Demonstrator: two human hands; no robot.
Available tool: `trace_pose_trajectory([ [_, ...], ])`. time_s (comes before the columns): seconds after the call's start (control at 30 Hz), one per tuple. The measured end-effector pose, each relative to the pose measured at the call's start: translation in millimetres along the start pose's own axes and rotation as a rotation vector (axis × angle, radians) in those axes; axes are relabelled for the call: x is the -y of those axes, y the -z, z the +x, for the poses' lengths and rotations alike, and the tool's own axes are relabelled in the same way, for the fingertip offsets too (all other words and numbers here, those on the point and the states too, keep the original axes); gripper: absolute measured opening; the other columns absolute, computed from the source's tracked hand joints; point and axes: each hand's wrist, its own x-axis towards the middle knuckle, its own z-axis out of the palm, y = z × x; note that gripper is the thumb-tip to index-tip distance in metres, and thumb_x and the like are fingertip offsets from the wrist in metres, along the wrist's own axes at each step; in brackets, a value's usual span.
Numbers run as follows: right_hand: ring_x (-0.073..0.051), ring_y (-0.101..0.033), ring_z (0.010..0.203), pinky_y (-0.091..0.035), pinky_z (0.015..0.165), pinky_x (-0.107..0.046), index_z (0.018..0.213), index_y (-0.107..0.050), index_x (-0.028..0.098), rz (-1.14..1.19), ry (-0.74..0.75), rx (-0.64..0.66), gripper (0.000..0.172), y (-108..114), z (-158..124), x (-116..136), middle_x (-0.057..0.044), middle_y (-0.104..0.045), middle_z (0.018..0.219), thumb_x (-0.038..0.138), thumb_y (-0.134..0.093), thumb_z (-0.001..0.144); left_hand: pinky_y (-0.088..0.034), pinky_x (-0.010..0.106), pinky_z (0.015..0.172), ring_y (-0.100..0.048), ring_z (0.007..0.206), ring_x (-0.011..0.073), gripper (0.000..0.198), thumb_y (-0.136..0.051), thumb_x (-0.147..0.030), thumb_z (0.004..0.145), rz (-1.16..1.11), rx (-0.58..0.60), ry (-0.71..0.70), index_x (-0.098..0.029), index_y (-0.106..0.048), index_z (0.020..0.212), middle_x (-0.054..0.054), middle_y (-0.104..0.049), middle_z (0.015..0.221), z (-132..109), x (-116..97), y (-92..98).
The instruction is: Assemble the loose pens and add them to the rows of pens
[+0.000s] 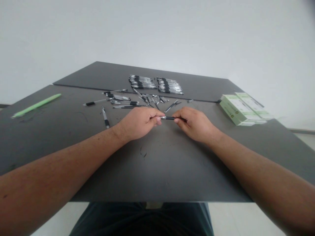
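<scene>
From my remote seat I am seeing both hands working over the near-middle of the table (157, 170), holding one black-gripped pen (168, 118) level between them. The left hand (139, 122) is pinching the pen's left end, its thumb and fingers clamped on it; the right hand (198, 124) is clamping the right end in the same way. The fingers are covering both ends, so I am not able to tell whether this pen is complete.

I am judging the work to be well along but not finished. On the far part of the table, a left row of pens (142, 82) and a right row of pens (169, 86) are lying neatly side by side, and I am taking those as the done portion. Nearer, left of the middle, several loose pens (120, 97) are lying at mixed angles, with a single pen (105, 116) lying apart, just beyond the left forearm. Small pen parts (162, 99) are lying scattered between the hands and the rows, too small for me to name singly. I am counting these loose pieces as what is left.

Farther out, green-and-white boxes (232, 113) are sitting at right, and a green pen-shaped stick (36, 106) is lying at left, both untouched.
</scene>
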Motion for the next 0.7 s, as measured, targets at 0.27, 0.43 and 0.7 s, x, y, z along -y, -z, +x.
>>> trace_pose_trajectory([
  [0.27, -0.026, -0.075, 0.097, -0.058, 0.09, -0.038, 0.115, -0.08, 0.023, 0.005, -0.033, 0.022, 0.021, 2, -1, -2, -0.01, -0.082, 0.103, 0.026, -0.061, 0.107, -0.06, 0.036, 0.1, -0.084, 0.107, 0.0242, 0.039, -0.055, -0.03, 0.109, 0.004, -0.02, -0.048, -0.016, -0.083, 0.132, 0.005, -0.089, 0.106, 1, 10, -0.7],
  [0.43, -0.027, -0.077, 0.094, -0.06, 0.088, -0.038, 0.11, -0.082, 0.024, -0.036, -0.121, -0.043, 0.023, 6, -3, -15, -0.009, -0.083, 0.1, 0.03, -0.06, 0.107, -0.062, 0.035, 0.097, -0.083, 0.103, 0.022, 0.033, -0.061, -0.025, 0.106, -0.051, -0.123, 0.08, -0.019, -0.082, 0.13, 0.003, -0.089, 0.105, 2, 14, -4.8],
  [0.7, -0.032, -0.075, 0.103, -0.061, 0.093, -0.045, 0.114, -0.085, 0.023, -0.234, -0.272, -0.119, 0.03, 22, 14, -59, -0.012, -0.082, 0.103, 0.036, -0.06, 0.104, -0.062, 0.035, 0.091, -0.082, 0.091, 0.0215, 0.023, -0.065, -0.018, 0.104, -0.037, -0.09, 0.131, -0.021, -0.086, 0.112, 0.003, -0.088, 0.099, 6, 7, -12.4],
])
